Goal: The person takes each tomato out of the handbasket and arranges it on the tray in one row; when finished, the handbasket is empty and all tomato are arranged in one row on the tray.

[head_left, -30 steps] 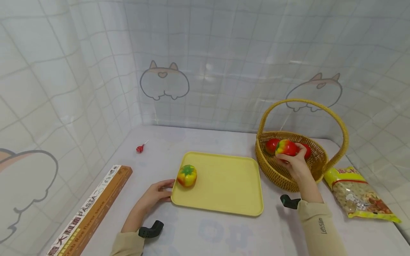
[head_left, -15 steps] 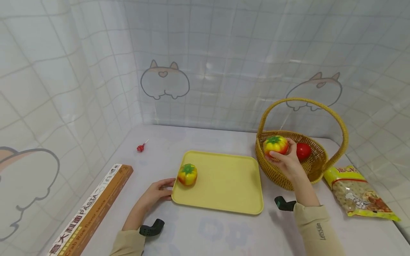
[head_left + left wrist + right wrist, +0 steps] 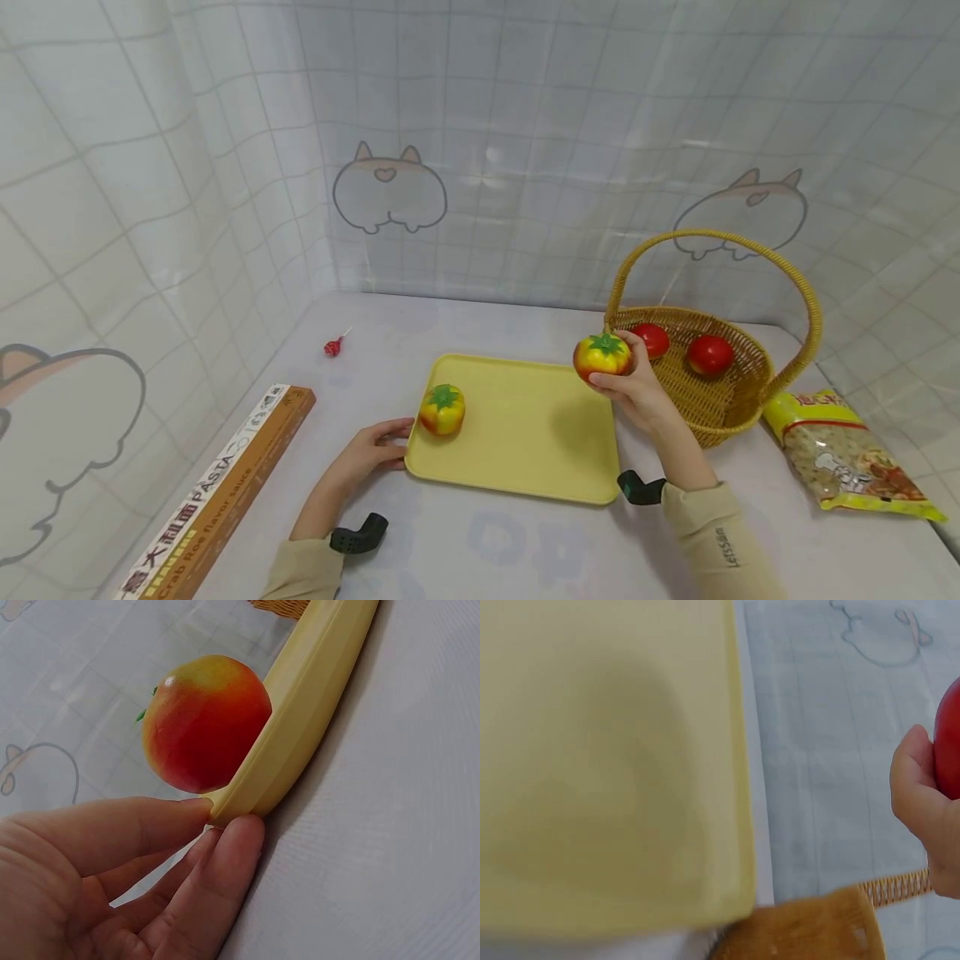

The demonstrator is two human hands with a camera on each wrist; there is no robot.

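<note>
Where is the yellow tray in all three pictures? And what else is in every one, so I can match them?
Head: the yellow tray lies just below the middle.
Left wrist: the yellow tray slants from the top edge, right of center, down to the left hand.
Right wrist: the yellow tray fills most of the left half.
Shared landmark: the basket, right in head, top edge in left wrist, bottom in right wrist.
</note>
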